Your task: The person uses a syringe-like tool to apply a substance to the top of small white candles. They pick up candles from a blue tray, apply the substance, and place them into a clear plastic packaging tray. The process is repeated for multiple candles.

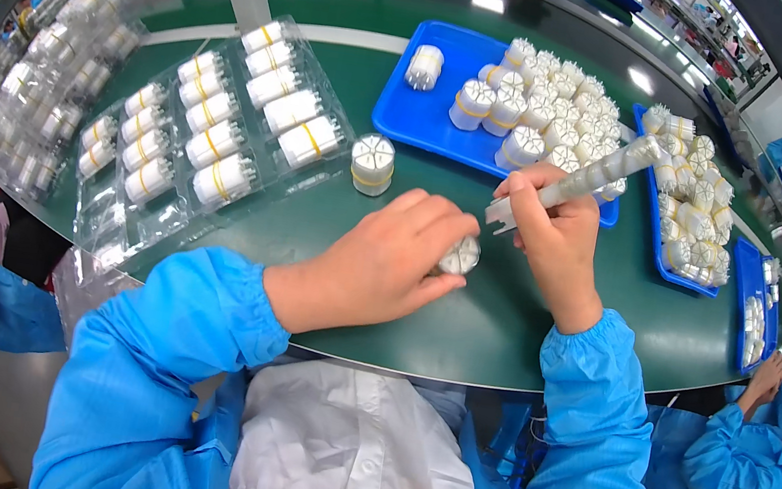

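Through the head view, I am cupping a white cylinder [461, 256] in the left hand [377, 258], probably steadying it; to its right, the right hand [555, 231] is pinching a pronged tool [613, 166], seemingly for control, a blue tray [415, 119] sitting beyond.

Desk [643, 318] green, tray [431, 114] blue, sleeve [594, 407] bright blue, held cylinder [461, 255] white, standing cylinder [372, 163] white too (yellow band [371, 187]).

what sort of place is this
Most likely a factory assembly or packing line: a long green worktop, blue trays filled with look-alike white cylinders, and other people in blue sleeves on both sides.
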`<state>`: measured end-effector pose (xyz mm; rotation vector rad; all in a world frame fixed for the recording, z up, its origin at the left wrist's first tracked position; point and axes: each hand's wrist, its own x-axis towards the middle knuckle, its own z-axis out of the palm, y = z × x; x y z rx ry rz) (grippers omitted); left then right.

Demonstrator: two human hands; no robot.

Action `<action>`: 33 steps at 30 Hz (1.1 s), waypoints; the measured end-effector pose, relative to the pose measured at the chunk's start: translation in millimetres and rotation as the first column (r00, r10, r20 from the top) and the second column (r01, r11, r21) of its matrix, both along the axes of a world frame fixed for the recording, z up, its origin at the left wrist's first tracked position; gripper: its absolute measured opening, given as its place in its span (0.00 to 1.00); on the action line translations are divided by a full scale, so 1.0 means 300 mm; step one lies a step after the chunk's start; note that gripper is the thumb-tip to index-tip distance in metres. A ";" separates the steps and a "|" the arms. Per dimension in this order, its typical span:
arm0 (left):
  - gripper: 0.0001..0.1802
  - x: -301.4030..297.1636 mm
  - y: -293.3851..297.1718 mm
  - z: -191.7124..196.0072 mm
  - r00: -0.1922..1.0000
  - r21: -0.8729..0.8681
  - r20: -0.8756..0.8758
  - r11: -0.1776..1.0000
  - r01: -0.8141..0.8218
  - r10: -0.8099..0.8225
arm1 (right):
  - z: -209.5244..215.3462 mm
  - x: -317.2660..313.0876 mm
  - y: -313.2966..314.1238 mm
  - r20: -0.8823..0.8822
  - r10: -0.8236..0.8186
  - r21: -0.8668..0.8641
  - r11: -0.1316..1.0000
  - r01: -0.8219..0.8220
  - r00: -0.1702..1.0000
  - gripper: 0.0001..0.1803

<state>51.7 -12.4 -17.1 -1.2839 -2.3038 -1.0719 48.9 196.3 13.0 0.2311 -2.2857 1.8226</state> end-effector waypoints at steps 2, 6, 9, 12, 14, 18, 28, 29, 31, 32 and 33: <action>0.29 -0.012 0.004 -0.016 0.987 0.049 0.161 0.998 -0.027 0.018 | -0.007 0.019 -0.011 -0.108 0.020 0.063 0.998 -0.013 0.994 0.08; 0.29 -0.032 -0.003 -0.031 0.981 0.083 0.196 0.997 0.000 -0.016 | -0.032 0.024 -0.012 -0.241 0.070 0.190 0.981 -0.023 0.968 0.07; 0.29 -0.034 -0.003 -0.023 0.984 0.056 0.171 0.998 0.035 -0.044 | -0.042 0.019 -0.003 -0.248 0.109 0.223 0.973 -0.052 0.963 0.06; 0.28 -0.028 0.002 -0.023 0.978 0.095 0.205 0.995 0.019 -0.038 | -0.047 0.015 -0.005 -0.223 0.118 0.228 0.971 -0.067 0.968 0.06; 0.29 -0.026 0.001 -0.030 0.980 0.092 0.198 0.996 0.010 -0.028 | -0.042 0.021 -0.008 -0.135 0.109 0.218 0.973 -0.077 0.985 0.06; 0.31 -0.005 0.016 -0.025 0.963 0.158 0.271 0.986 -0.055 0.010 | -0.071 0.021 -0.011 -0.259 0.184 0.225 0.966 -0.126 0.948 0.06; 0.27 -0.016 0.025 -0.041 0.985 0.056 0.158 0.996 -0.071 0.061 | -0.007 0.025 0.031 0.231 0.143 -0.146 0.983 -0.111 0.962 0.10; 0.27 -0.013 0.014 -0.035 0.990 0.050 0.129 0.996 -0.071 0.064 | -0.025 0.021 0.020 0.146 0.132 -0.215 0.972 -0.099 0.980 0.10; 0.28 -0.001 0.013 -0.029 0.989 0.057 0.132 0.995 -0.079 0.071 | -0.016 0.026 0.010 0.087 0.094 -0.188 0.979 -0.076 0.992 0.08; 0.28 -0.003 0.036 -0.018 0.984 0.072 0.168 0.995 -0.072 0.059 | -0.019 0.020 0.018 0.013 0.085 -0.159 0.984 -0.081 0.996 0.08; 0.28 0.002 0.028 -0.009 0.976 0.063 0.206 0.995 -0.083 0.069 | -0.006 0.026 0.006 0.006 0.052 -0.121 0.991 -0.051 0.999 0.06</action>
